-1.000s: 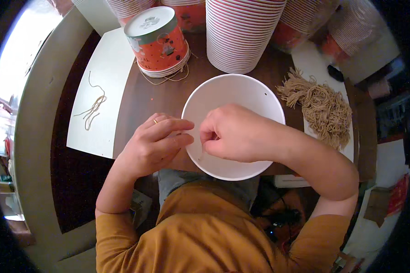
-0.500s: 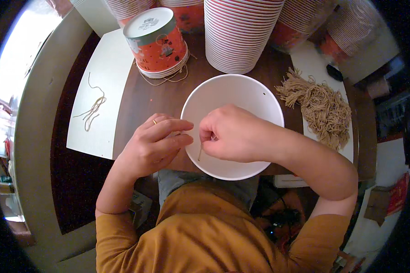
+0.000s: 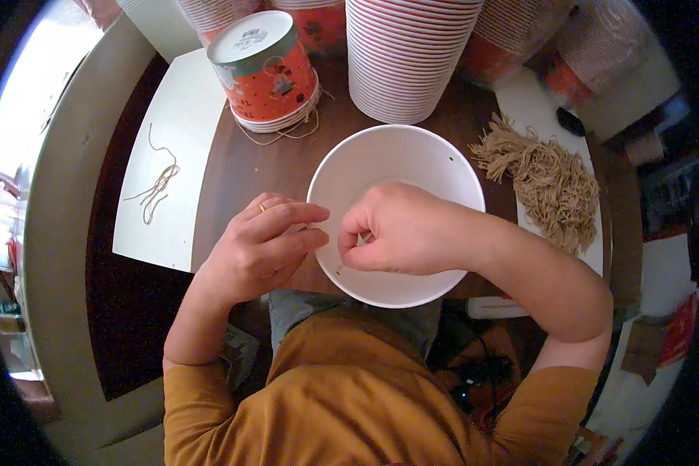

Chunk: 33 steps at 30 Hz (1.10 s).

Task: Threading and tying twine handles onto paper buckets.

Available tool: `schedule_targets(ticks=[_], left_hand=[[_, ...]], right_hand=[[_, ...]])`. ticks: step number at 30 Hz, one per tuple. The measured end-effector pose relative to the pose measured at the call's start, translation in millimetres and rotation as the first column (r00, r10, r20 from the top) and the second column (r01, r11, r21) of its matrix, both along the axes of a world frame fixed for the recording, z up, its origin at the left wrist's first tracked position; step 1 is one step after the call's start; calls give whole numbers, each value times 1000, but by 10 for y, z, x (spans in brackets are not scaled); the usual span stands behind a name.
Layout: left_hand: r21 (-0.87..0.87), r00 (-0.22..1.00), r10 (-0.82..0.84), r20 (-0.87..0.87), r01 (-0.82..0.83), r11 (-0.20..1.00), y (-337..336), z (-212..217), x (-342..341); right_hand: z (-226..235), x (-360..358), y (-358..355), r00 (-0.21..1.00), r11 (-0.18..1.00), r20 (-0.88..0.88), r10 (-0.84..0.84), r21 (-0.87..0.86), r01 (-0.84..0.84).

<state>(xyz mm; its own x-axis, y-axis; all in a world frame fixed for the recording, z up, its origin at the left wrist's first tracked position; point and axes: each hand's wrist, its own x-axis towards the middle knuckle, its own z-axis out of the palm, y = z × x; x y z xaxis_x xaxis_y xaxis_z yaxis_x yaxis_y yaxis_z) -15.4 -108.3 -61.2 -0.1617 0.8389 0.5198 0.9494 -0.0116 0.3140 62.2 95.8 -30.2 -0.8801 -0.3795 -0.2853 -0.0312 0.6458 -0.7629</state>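
A cord end (image 3: 343, 267) is pinched by the right hand (image 3: 400, 229). Around these fingers, the white bucket (image 3: 419, 163) is positioned. The left hand (image 3: 268, 245) is held at its left edge, fingers bent; whether anything is gripped cannot be told. Forward-left of the fingers, an upturned red bucket (image 3: 276, 92) is placed.

The right hand (image 3: 408, 229) is inside 1 white bucket (image 3: 396, 155), the left hand (image 3: 260, 245) at its rim.

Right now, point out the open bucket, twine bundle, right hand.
Open bucket (image 3: 392, 158), head view: far inner wall.
Twine bundle (image 3: 555, 189), head view: middle of the heap.
Right hand (image 3: 402, 228), head view: back of the hand.
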Motion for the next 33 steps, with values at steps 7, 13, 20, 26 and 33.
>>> schedule_targets(ticks=[7,13,20,26,33], left_hand=[[8,1000,-4,12,4,1000,6,-9,2],[12,1000,-9,9,9,1000,10,-15,-1],[11,998,-10,55,10,1000,13,16,13],[19,998,-6,59,5,1000,14,8,14],[17,998,4,62,-5,1000,3,-1,15]], right_hand=[[-24,13,-7,999,990,18,-41,-137,43],[-54,25,-18,998,989,29,-64,-128,67],[-17,28,-19,998,993,48,-40,-108,45],[-40,30,-34,999,997,44,-11,-81,15],[-50,38,-38,1000,1000,14,4,-28,-4]])
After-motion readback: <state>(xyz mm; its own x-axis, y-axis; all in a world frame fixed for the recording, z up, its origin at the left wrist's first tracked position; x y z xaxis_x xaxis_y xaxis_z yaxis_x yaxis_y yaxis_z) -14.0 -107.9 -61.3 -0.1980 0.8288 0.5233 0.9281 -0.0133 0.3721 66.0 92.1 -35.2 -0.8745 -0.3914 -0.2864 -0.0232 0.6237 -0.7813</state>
